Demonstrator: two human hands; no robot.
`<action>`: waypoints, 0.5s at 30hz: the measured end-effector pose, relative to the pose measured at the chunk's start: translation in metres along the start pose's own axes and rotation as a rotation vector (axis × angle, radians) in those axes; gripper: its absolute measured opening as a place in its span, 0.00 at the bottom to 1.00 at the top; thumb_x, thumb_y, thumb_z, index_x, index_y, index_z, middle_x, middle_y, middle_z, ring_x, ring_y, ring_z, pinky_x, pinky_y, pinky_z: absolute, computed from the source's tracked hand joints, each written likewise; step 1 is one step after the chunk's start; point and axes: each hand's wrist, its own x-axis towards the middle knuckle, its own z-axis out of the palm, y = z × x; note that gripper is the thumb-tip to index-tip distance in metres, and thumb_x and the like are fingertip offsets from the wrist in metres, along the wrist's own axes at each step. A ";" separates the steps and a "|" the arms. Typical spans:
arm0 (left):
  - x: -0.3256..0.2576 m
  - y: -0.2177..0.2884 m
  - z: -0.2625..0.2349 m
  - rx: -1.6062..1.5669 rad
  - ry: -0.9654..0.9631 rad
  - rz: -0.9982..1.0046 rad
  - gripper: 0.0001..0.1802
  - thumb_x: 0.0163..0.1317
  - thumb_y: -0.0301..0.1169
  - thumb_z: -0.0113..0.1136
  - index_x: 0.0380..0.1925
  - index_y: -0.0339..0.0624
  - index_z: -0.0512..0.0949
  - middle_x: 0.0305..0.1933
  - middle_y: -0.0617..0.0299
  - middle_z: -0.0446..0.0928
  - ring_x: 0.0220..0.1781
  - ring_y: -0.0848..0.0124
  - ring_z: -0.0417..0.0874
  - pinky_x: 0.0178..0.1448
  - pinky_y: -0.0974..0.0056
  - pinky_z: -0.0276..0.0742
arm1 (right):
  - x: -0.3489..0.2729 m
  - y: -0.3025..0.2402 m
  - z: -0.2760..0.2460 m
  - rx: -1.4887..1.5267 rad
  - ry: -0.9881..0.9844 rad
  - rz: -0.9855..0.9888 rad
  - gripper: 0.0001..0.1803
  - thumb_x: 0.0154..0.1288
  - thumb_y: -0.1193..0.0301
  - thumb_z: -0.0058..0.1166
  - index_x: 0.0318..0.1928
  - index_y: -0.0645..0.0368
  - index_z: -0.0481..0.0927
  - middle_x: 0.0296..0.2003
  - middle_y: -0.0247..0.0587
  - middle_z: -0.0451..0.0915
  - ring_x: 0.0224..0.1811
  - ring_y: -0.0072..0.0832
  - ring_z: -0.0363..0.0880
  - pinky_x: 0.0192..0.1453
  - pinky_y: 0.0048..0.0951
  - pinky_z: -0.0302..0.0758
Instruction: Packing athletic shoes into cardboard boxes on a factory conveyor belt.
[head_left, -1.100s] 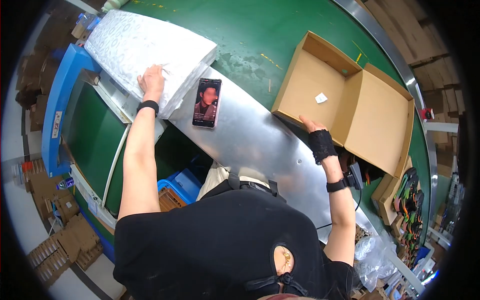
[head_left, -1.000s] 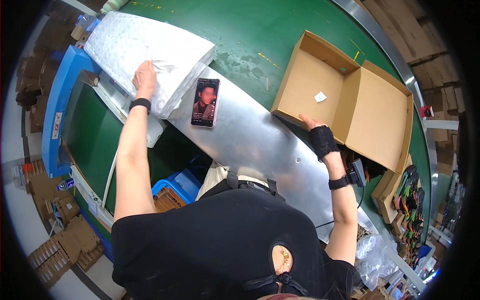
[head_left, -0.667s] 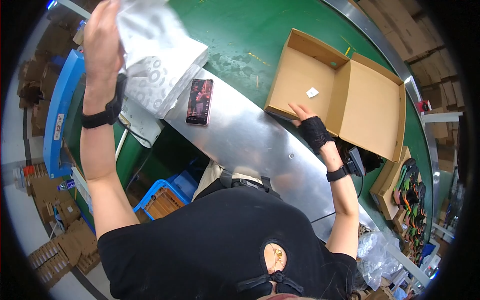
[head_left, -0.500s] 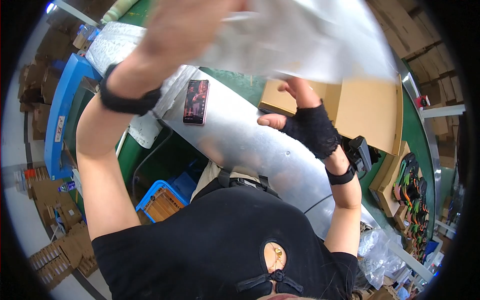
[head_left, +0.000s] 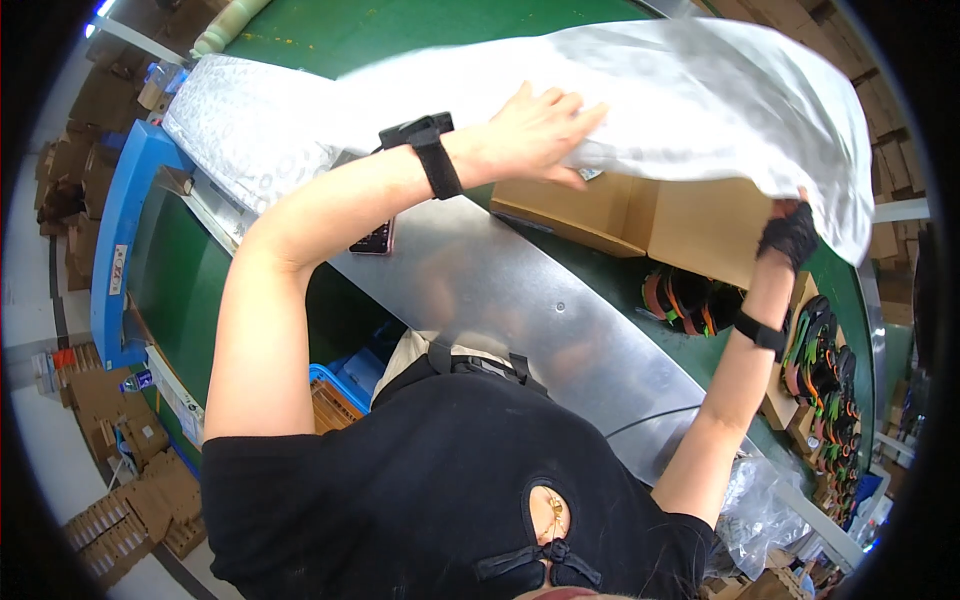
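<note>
A large thin white sheet [head_left: 690, 90], like wrapping paper, billows above the far part of the table and over an open brown cardboard box [head_left: 700, 215]. My right hand [head_left: 788, 228], in a black fingerless glove, grips the sheet's near right edge with closed fingers. My left hand [head_left: 545, 130] is bare, its fingers spread, lying over or against the sheet's near side; whether it touches cannot be told. White patterned sheets [head_left: 250, 125] lie at the left, meeting the raised sheet. A phone [head_left: 374, 240] rests on the metal strip, partly hidden by my left arm.
A shiny metal strip [head_left: 540, 310] runs diagonally across the green table [head_left: 330, 30]. Sandals or shoes with coloured straps [head_left: 690, 300] lie beside the box, more [head_left: 825, 370] stand at the right. A blue frame [head_left: 125, 250] is at the left, clear plastic bags [head_left: 755, 505] at lower right.
The sheet has swung away from me and spread out to the right. My right hand has moved right and closed on its edge; my left hand has moved right and opened. The sandals beside the box came into view.
</note>
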 end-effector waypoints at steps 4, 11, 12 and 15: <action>-0.033 -0.036 0.067 0.148 -0.178 -0.123 0.32 0.45 0.50 0.61 0.49 0.46 0.70 0.39 0.58 0.74 0.46 0.64 0.72 0.46 0.57 0.65 | -0.012 -0.045 -0.063 -0.190 0.097 -0.213 0.11 0.58 0.66 0.51 0.38 0.59 0.76 0.32 0.35 0.79 0.34 0.25 0.76 0.40 0.23 0.72; -0.077 -0.051 0.103 -0.614 0.178 -1.110 0.39 0.47 0.66 0.49 0.30 0.34 0.78 0.39 0.46 0.73 0.48 0.59 0.70 0.49 0.57 0.66 | -0.022 -0.058 -0.106 -0.224 0.233 0.134 0.11 0.62 0.66 0.48 0.40 0.58 0.76 0.26 0.30 0.77 0.21 0.21 0.70 0.22 0.17 0.64; -0.074 -0.061 0.121 -0.755 0.225 -1.309 0.49 0.41 0.71 0.50 0.34 0.24 0.75 0.46 0.41 0.71 0.53 0.58 0.69 0.55 0.61 0.64 | -0.017 -0.063 -0.133 -0.202 0.293 0.048 0.12 0.63 0.64 0.47 0.42 0.58 0.76 0.27 0.31 0.78 0.21 0.21 0.70 0.20 0.17 0.63; -0.063 -0.059 0.108 -1.296 -0.034 -1.433 0.59 0.38 0.72 0.52 0.47 0.17 0.65 0.55 0.38 0.63 0.60 0.54 0.62 0.61 0.57 0.59 | -0.025 -0.095 -0.213 -0.462 -0.106 0.150 0.13 0.62 0.65 0.49 0.44 0.59 0.75 0.35 0.36 0.79 0.30 0.21 0.75 0.27 0.15 0.68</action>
